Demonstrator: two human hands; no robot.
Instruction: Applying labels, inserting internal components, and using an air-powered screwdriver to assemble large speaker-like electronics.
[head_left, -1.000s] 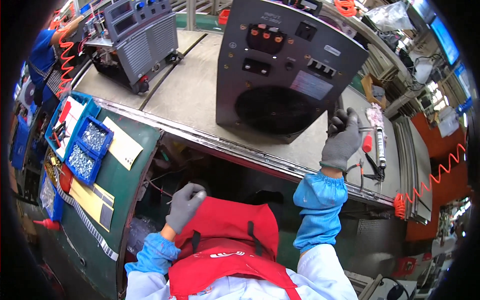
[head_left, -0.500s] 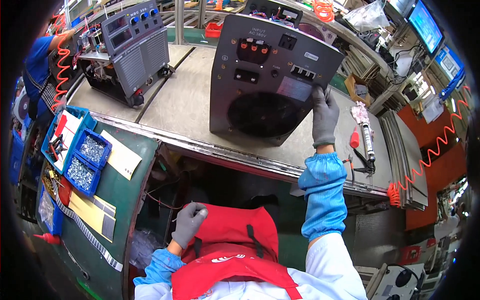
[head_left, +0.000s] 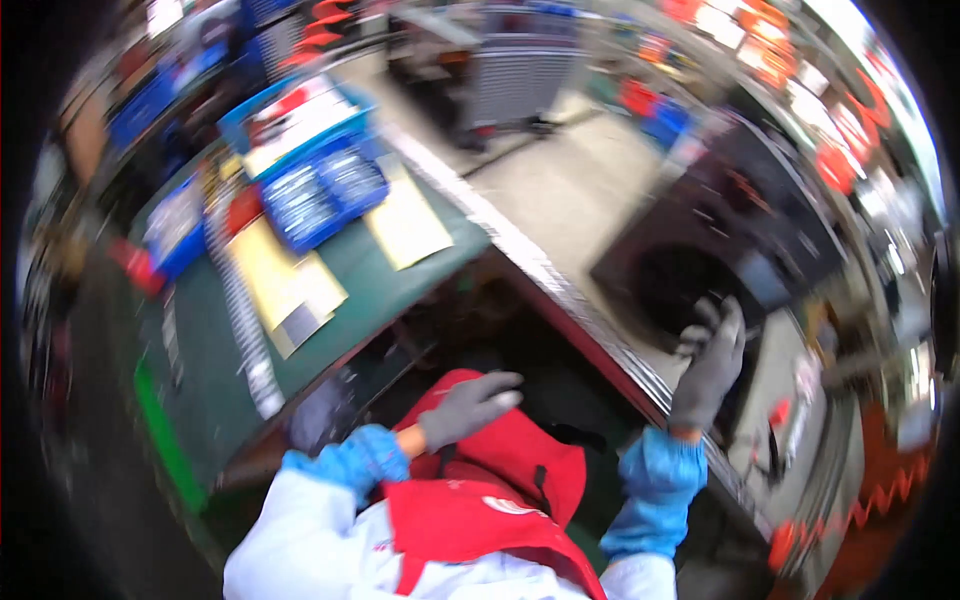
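My right hand (head_left: 712, 365), fingers spread, hangs before the black machine (head_left: 725, 225); my left hand (head_left: 468, 408), open, is over my red apron (head_left: 455, 525).

Left hand (head_left: 466, 410) nearer, right hand (head_left: 708, 372) outstretched

1. On my left hand (head_left: 466, 411), near the middle of the frame, I wear a plain grey glove (head_left: 455, 418).
2. My right hand (head_left: 708, 375), right of centre, has a matching grey one.
3. Bright blue, wrinkled sleeve covers (head_left: 655, 495) go over both my forearms, in the lower half.
4. Above them on my arms, white sleeves (head_left: 290, 535) show along the lower edge.
5. My red apron (head_left: 470, 530), bottom centre, carries a white, blurred mark (head_left: 512, 505) and short dark strips (head_left: 541, 478).
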